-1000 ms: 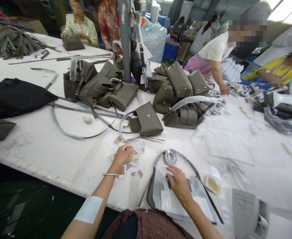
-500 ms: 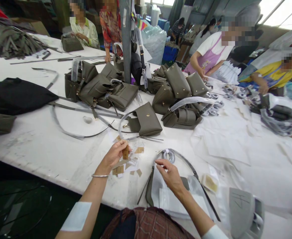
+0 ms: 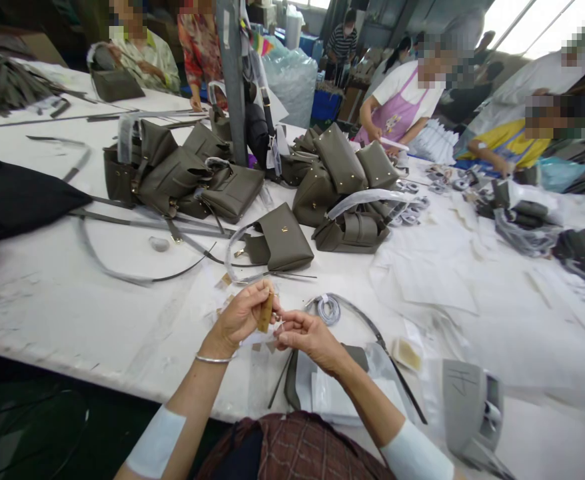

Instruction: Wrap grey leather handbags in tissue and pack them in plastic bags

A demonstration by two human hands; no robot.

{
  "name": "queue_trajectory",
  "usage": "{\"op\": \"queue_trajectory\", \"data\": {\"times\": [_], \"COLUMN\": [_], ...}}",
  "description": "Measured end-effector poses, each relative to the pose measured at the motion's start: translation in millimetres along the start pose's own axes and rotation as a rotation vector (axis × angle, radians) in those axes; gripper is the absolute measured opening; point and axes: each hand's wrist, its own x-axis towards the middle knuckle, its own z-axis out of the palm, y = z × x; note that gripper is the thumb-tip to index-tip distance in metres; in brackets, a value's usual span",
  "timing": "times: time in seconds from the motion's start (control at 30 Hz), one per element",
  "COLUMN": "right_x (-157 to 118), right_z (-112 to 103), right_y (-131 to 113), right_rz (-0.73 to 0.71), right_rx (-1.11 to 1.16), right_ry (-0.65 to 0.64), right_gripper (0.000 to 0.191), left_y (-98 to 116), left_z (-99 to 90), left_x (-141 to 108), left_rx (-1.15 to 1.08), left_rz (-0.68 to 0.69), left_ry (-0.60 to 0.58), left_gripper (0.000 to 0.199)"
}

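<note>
My left hand point(image 3: 237, 319) is closed on a small brown paper tag point(image 3: 265, 315), held upright above the table. Close beside it, my right hand point(image 3: 317, 341) has its thumb and fingers pinched together, with something small and pale at the tips that I cannot make out. Under my right forearm lies an olive bag point(image 3: 291, 390), partly covered by white sheets point(image 3: 335, 397) and clear film. A dark strap point(image 3: 370, 323) arcs around it, and a coil in clear wrap point(image 3: 329, 309) sits just behind. Paper scraps lie beneath my hands, mostly hidden.
An olive handbag point(image 3: 288, 239) lies ahead, before heaps of similar bags point(image 3: 340, 160). A grey post point(image 3: 231, 87) rises behind them. At right are a yellowish block point(image 3: 408, 355) and a grey shell-like object point(image 3: 462, 400). Black cloth point(image 3: 17, 197) lies left. Several people work around the table.
My right hand has moved left from above the bag to meet my left hand. The brown tag stays in my left hand. The whole view has shifted slightly.
</note>
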Motion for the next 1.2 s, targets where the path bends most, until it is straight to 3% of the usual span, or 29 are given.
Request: {"op": "queue_trajectory", "data": {"times": [0.13,0.33,0.57,0.67,0.77,0.9,0.97,1.07,1.2], "right_x": [-6.8,-12.6,-15.7,-16.6,-19.2,-28.0,-32.2,-35.4,-37.9], "right_z": [-6.8,-9.6,-17.3,-23.6,-30.5,-33.6,-31.5,-27.9,-30.8], "right_y": [3.5,1.5,0.7,5.1,12.4,19.0,19.7,17.9,9.6], "right_rz": [0.065,0.075,0.01,-0.003,-0.08,-0.421,-0.514,-0.552,-0.405], "right_rx": [0.025,0.041,0.017,-0.118,-0.414,-1.008,-1.159,-1.116,-0.795], "right_ry": [0.045,0.023,0.076,0.143,0.239,0.383,0.411,0.465,0.53], "right_gripper": [0.045,0.044,0.038,0.036,0.033,0.018,0.014,0.014,0.025], "left_y": [1.1,-2.6,-12.2,-23.1,-32.0,-32.3,-32.1,-41.3,-68.2], "left_z": [-2.9,-4.7,-9.2,-15.6,-19.8,-13.0,-4.3,10.1,21.9], "left_x": [3.2,6.8,6.8,3.5,0.2,-1.2,0.6,6.5,13.9], "left_rx": [-0.104,-0.146,0.058,0.337,0.658,0.867,0.889,0.791,0.617], "left_rz": [-0.031,-0.081,-0.074,-0.166,-0.227,-0.091,-0.009,0.023,-0.041], "left_ry": [0.106,0.151,0.132,0.035,-0.138,-0.156,-0.17,-0.31,-0.343], "left_gripper": [0.028,0.028,0.028,0.03,0.032,0.03,0.05,0.064,0.031]}}
